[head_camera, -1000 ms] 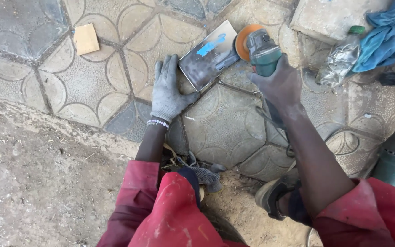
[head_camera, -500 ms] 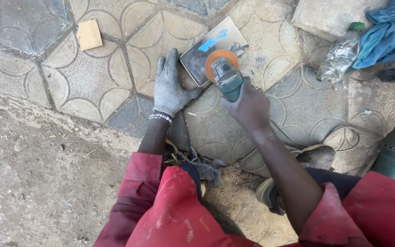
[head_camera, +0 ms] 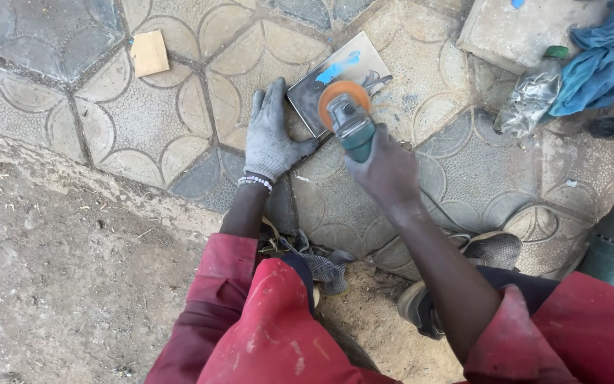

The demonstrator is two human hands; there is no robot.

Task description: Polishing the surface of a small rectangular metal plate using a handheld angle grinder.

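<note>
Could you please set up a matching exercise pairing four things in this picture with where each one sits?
Things:
1. angle grinder
2. metal plate
3. plastic bottle
4. small wooden block

Places:
A. lying on the paving at upper left, apart from both hands
B. held in the bare right hand
C. beside the blue cloth at upper right
D. flat on the paving, steadied by the gloved left hand

Pairs: 1-B, 2-D, 3-C, 4-A
</note>
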